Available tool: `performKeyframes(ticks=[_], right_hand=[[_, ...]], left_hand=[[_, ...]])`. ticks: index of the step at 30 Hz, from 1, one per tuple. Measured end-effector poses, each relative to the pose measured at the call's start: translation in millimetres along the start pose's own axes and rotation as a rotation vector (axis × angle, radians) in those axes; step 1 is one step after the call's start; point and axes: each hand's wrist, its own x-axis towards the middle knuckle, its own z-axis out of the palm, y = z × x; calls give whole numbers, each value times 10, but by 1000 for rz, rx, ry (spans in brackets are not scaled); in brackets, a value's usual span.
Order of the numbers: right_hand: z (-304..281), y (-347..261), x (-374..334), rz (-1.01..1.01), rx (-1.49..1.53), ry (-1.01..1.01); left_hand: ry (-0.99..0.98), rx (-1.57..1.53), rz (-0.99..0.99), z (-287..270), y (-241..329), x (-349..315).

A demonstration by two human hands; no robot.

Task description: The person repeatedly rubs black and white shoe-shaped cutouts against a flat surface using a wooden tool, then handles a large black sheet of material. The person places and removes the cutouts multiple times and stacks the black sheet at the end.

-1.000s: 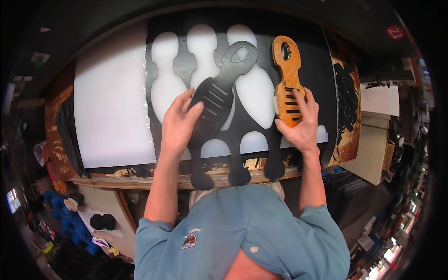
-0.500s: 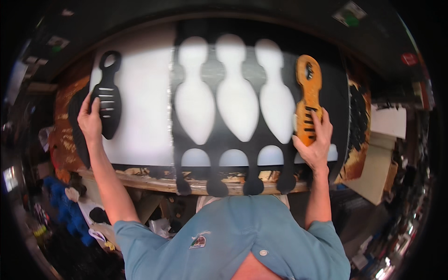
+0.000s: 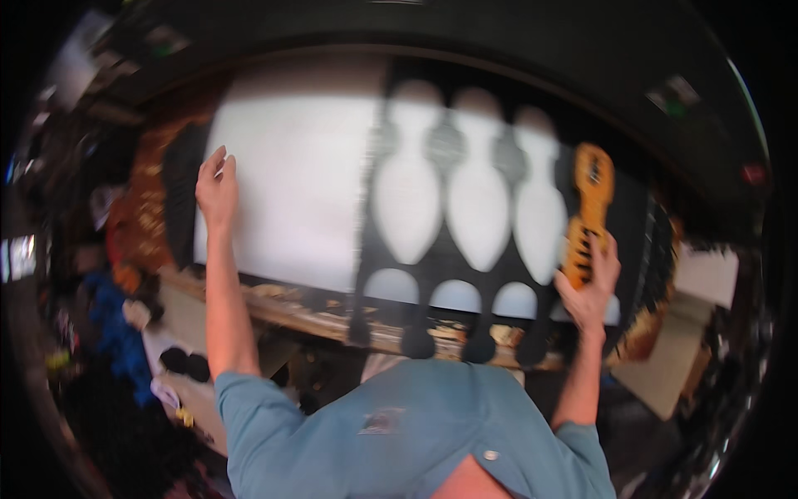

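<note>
Near the right end of the work surface stands an orange cutting die [image 3: 593,187], shaped like a shoe sole with a slotted wide part. My right hand [image 3: 595,287] grips its near end. The die rests on a black sheet [image 3: 432,270] that has several sole-shaped cut-outs showing white beneath. On the left, my left hand [image 3: 217,190] hovers at the edge of the white board [image 3: 291,175], fingers slightly apart and nothing visible in them. Beside it, a dark pile [image 3: 184,195] lies along the board's left edge, too blurred to make out its pieces.
A worn wooden edge [image 3: 324,320] runs along the front, with strips of the black sheet hanging over it. A dark overhead machine part [image 3: 465,33] spans the back. Blue material [image 3: 120,333] lies at lower left, and a pale box [image 3: 665,358] stands at right.
The black slotted sole piece has left my left hand and the white board. My right hand still holds the orange die on the sheet. The whole view has shifted and tilted.
</note>
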Motion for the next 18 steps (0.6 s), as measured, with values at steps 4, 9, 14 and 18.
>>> performKeyframes(ticks=[4, 9, 14, 18], right_hand=[[-60, -7, 0, 26, 38, 38], [-248, 8, 119, 78, 135, 50], [-165, 108, 350, 11, 50, 35], [-120, 198, 420, -19, 53, 41]], left_hand=[[-427, -292, 403, 828, 1331, -1350], [-721, -492, 808, 1492, 2427, -2792], [-633, -194, 1019, 1689, 2503, -3042], [-724, -152, 1035, 1735, 2451, -2937]])
